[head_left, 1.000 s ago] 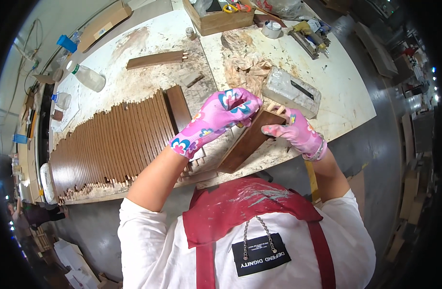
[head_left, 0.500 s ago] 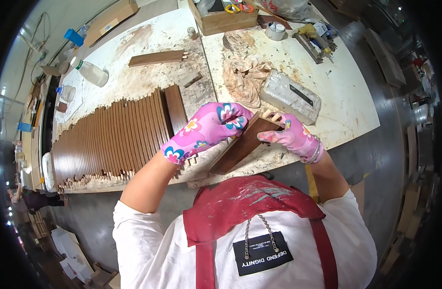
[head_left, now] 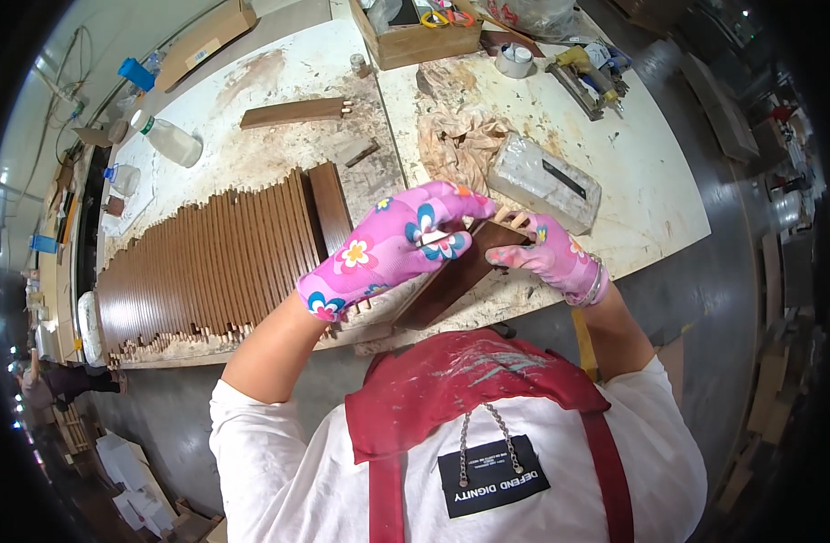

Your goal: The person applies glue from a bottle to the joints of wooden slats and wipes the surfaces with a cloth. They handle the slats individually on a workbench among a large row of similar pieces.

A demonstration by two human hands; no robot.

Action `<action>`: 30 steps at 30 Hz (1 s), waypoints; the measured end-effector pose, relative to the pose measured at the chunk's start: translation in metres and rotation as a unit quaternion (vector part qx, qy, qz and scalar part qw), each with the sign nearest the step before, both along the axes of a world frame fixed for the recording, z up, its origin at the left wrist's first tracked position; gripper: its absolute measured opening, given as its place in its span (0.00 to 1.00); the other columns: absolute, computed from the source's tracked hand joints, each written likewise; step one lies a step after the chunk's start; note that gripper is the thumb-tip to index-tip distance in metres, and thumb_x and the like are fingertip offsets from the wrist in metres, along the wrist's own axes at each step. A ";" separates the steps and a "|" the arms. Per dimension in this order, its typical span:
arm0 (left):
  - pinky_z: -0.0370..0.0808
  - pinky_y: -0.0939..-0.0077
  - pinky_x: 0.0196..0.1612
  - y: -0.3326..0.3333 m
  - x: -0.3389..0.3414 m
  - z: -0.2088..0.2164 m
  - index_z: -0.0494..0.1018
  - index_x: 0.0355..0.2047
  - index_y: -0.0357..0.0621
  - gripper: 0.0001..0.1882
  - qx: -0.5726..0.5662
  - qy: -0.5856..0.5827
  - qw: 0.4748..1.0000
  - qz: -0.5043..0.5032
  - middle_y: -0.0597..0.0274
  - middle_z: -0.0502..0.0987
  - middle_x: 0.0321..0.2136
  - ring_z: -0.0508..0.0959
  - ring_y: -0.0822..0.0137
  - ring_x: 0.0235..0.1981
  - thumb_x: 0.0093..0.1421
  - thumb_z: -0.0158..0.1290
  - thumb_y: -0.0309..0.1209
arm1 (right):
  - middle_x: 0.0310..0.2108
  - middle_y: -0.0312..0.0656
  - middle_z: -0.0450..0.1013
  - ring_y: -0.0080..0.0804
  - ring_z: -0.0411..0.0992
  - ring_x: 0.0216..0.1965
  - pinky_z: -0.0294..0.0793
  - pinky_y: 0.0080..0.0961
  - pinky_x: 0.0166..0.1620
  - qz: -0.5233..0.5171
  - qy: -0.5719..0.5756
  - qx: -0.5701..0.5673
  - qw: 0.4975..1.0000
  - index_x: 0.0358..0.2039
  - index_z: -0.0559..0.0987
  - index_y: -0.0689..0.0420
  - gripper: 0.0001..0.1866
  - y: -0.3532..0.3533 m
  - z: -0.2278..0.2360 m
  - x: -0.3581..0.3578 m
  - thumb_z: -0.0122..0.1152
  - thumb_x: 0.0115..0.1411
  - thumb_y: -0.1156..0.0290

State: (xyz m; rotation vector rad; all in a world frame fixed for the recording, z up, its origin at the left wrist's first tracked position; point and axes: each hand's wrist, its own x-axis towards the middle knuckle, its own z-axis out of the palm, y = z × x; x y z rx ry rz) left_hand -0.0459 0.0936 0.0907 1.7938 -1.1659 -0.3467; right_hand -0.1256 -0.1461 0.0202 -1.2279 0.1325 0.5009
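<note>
Both my hands wear pink gloves with flower prints. My right hand (head_left: 558,260) grips a dark brown wooden slat (head_left: 456,282) near its upper end, where light wooden dowels (head_left: 509,217) stick out. The slat is tilted, its lower end by the table's front edge. My left hand (head_left: 413,233) is curled at the left side of the slat's dowel end, fingers bent over near the dowels. Something small and whitish shows between its fingers, too hidden to name. Left of it lies a long row of brown slats (head_left: 207,262) with dowels at their ends, and a wider slat (head_left: 329,206) beside them.
A wrapped grey-white block (head_left: 546,184) and a crumpled cloth (head_left: 456,145) lie beyond my hands. Another doweled slat (head_left: 293,112) sits farther back, near a white bottle (head_left: 172,140). Nail guns (head_left: 589,81), a can (head_left: 515,61) and a wooden box (head_left: 415,41) stand at the back.
My left hand has shifted slightly right along the slat's end, its fingers now stretching farther over towards the dowels. The slat and my right hand have hardly moved.
</note>
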 end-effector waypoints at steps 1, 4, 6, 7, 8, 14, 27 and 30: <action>0.71 0.73 0.47 0.001 0.000 -0.001 0.71 0.49 0.44 0.18 -0.017 0.026 0.999 0.008 0.58 0.72 0.43 0.74 0.64 0.43 0.58 0.55 0.26 | 0.39 0.55 0.73 0.41 0.76 0.43 0.74 0.22 0.40 0.008 -0.046 -0.041 0.998 0.44 0.62 0.61 0.20 0.000 -0.001 0.001 0.53 0.52 0.89; 0.70 0.74 0.49 0.006 0.005 -0.003 0.72 0.46 0.40 0.14 -0.049 0.102 0.993 0.014 0.58 0.72 0.44 0.74 0.67 0.46 0.58 0.54 0.24 | 0.37 0.50 0.74 0.40 0.76 0.44 0.75 0.23 0.41 0.004 -0.068 -0.040 0.997 0.46 0.65 0.62 0.21 -0.004 -0.002 0.002 0.54 0.51 0.90; 0.69 0.73 0.51 0.015 0.010 -0.011 0.71 0.45 0.38 0.14 -0.073 0.119 0.990 0.003 0.57 0.73 0.45 0.73 0.67 0.47 0.58 0.53 0.23 | 0.36 0.47 0.73 0.40 0.76 0.44 0.75 0.24 0.42 -0.007 -0.040 0.004 0.999 0.47 0.66 0.62 0.22 -0.005 0.002 0.003 0.55 0.51 0.90; 0.69 0.72 0.52 0.018 0.009 -0.013 0.72 0.44 0.38 0.12 -0.072 0.116 0.990 0.022 0.56 0.73 0.45 0.73 0.66 0.47 0.59 0.52 0.23 | 0.38 0.47 0.73 0.40 0.76 0.43 0.76 0.25 0.43 -0.009 -0.021 -0.018 1.000 0.47 0.66 0.62 0.22 -0.005 0.010 0.003 0.55 0.51 0.90; 0.68 0.71 0.52 0.020 0.005 -0.020 0.72 0.43 0.38 0.11 -0.106 0.178 0.978 0.032 0.56 0.73 0.45 0.73 0.66 0.47 0.59 0.52 0.23 | 0.40 0.46 0.72 0.39 0.76 0.43 0.76 0.26 0.44 -0.009 -0.002 -0.041 0.999 0.46 0.66 0.63 0.21 -0.005 0.013 0.004 0.56 0.51 0.89; 0.68 0.69 0.53 0.019 -0.015 -0.037 0.73 0.42 0.38 0.10 -0.139 0.277 0.946 0.093 0.55 0.74 0.43 0.74 0.64 0.47 0.59 0.52 0.22 | 0.49 0.46 0.67 0.37 0.75 0.43 0.76 0.29 0.47 -0.008 -0.010 0.033 0.999 0.47 0.68 0.65 0.23 -0.035 -0.024 0.008 0.59 0.49 0.88; 0.68 0.65 0.53 0.003 -0.060 -0.068 0.72 0.42 0.36 0.11 -0.190 0.253 0.939 0.135 0.51 0.74 0.41 0.74 0.60 0.46 0.58 0.50 0.24 | 0.53 0.50 0.65 0.38 0.68 0.52 0.74 0.35 0.50 0.100 -0.161 0.065 0.980 0.42 0.77 0.64 0.14 -0.053 -0.049 0.011 0.56 0.54 0.84; 0.68 0.68 0.51 -0.002 -0.067 -0.065 0.72 0.42 0.37 0.12 -0.187 0.244 0.941 0.139 0.51 0.75 0.42 0.74 0.61 0.45 0.57 0.52 0.24 | 0.54 0.50 0.64 0.38 0.67 0.53 0.74 0.33 0.51 0.123 -0.273 0.030 0.954 0.43 0.76 0.65 0.14 -0.061 -0.066 0.010 0.57 0.54 0.83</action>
